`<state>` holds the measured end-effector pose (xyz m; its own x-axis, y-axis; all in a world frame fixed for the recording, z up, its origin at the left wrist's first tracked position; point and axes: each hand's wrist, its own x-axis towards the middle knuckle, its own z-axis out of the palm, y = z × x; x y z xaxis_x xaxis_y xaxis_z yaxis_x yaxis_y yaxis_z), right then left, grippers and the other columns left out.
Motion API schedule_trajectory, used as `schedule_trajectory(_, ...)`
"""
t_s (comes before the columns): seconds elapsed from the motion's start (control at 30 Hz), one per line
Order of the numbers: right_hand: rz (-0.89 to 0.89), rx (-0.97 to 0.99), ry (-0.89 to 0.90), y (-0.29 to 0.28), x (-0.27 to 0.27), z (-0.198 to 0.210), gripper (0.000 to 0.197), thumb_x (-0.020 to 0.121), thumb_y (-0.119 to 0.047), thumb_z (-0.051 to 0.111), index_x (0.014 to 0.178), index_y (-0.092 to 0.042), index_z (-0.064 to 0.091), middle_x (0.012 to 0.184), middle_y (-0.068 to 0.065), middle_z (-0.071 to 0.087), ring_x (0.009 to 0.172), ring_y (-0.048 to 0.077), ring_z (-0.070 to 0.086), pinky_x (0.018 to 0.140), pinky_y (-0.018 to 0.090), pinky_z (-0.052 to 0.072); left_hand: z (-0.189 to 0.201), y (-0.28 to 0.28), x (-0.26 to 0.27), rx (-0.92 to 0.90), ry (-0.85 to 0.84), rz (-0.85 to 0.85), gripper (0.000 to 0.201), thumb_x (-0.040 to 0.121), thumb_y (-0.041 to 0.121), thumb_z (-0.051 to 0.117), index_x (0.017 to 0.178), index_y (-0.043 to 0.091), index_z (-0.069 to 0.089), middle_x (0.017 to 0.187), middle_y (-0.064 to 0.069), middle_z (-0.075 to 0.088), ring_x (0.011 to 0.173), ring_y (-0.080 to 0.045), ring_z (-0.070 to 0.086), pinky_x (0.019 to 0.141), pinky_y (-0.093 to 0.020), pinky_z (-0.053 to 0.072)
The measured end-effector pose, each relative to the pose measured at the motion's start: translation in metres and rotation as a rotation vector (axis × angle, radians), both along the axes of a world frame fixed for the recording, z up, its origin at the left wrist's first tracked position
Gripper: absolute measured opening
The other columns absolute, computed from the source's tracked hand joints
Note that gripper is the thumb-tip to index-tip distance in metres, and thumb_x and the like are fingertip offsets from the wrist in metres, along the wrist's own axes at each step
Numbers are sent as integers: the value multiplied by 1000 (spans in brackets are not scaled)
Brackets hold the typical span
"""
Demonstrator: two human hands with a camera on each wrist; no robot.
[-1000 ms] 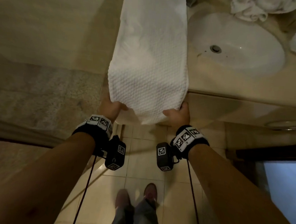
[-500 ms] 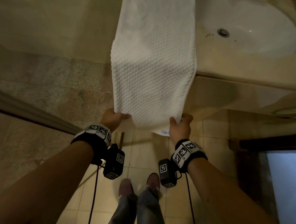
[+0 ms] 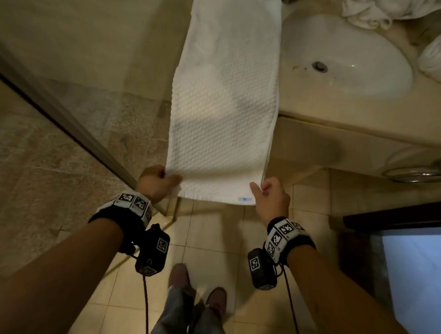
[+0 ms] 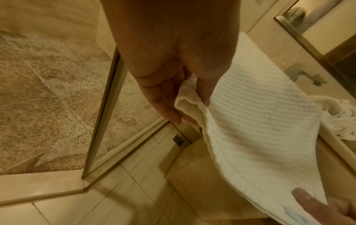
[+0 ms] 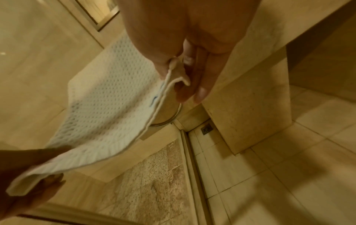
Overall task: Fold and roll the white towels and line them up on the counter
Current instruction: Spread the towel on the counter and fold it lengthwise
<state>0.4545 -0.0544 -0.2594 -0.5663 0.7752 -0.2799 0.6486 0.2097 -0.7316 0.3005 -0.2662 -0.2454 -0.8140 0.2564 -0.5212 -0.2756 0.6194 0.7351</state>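
Towel (image 3: 223, 116) now drawn farther off counter (image 3: 345, 107), both hands' grip pinching its corners, sink (image 3: 348, 53) alongside.

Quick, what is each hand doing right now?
Left hand: closed, pinching the near left corner of the white towel.
Right hand: closed, pinching the towel's near right corner.

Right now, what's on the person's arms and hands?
Bare forearms, no sleeves or gloves. Each wrist has a black band with white square-code marker tiles. A black camera box with a code tag hangs under each wrist, trailing a thin dark cable.
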Motion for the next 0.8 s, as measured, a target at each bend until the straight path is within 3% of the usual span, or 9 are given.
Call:
schedule_trajectory(0.1,53,21,18,6,8,15,28,85,-30,71,76,-10,54,63,-2,48,56,11,42,51,19,36,15,-4,8,29,32,61,16,82,23,73,77,12,62,82,-14,67,76,-27,66,68,-36,55)
schedule_trajectory(0.17,68,-1,16,9,9,22,29,86,-32,70,74,-13,52,62,-3,48,56,11,42,51,20,36,25,-5,14,44,31,109,25,81,26,73,85,4,62,88,-19,67,79,-30,66,72,-44,57)
schedule_trajectory(0.23,92,-14,0,11,11,25,32,87,-33,68,71,-15,48,61,-2,47,56,13,42,53,24,36,29,-4,17,78,-43,113,31,86,26,67,97,1,53,94,-18,61,81,-31,64,67,-48,59)
schedule_trajectory(0.33,107,-2,8,13,14,23,35,88,-31,68,68,-18,42,58,0,42,55,16,39,53,28,34,29,3,21,81,-136,85,15,98,14,46,109,6,39,107,-16,49,86,-28,59,55,-38,57)
schedule_trajectory(0.4,104,-9,12,13,15,24,37,88,-30,68,66,-19,40,57,-1,40,53,15,37,52,27,33,28,8,23,54,-144,77,11,99,11,41,109,6,37,110,-18,48,87,-27,58,56,-35,57)
schedule_trajectory(0.47,105,-43,5,13,13,22,37,88,-31,68,66,-20,40,58,-2,41,55,14,39,52,26,34,28,10,23,38,-124,107,8,99,9,38,107,8,38,105,-17,48,81,-27,57,60,-36,56)
schedule_trajectory(0.63,86,-158,-43,15,1,2,32,89,-27,67,71,-21,41,68,-4,46,71,19,46,67,29,38,33,14,17,53,-55,76,29,100,16,35,100,-5,55,82,-14,56,64,-19,54,38,-20,45)
schedule_trajectory(0.7,82,-191,-74,15,-7,-7,28,91,-26,63,77,-16,42,69,-3,44,74,21,45,63,28,36,31,14,15,67,-59,99,28,101,22,38,103,-1,54,78,-9,54,65,-16,55,41,-23,46)
schedule_trajectory(0.8,32,-216,-119,14,-20,-21,18,93,-21,57,87,-12,42,72,-1,44,77,22,45,66,28,34,18,14,11,76,-80,150,39,97,31,47,120,0,44,105,-15,58,88,-28,63,58,-36,59)
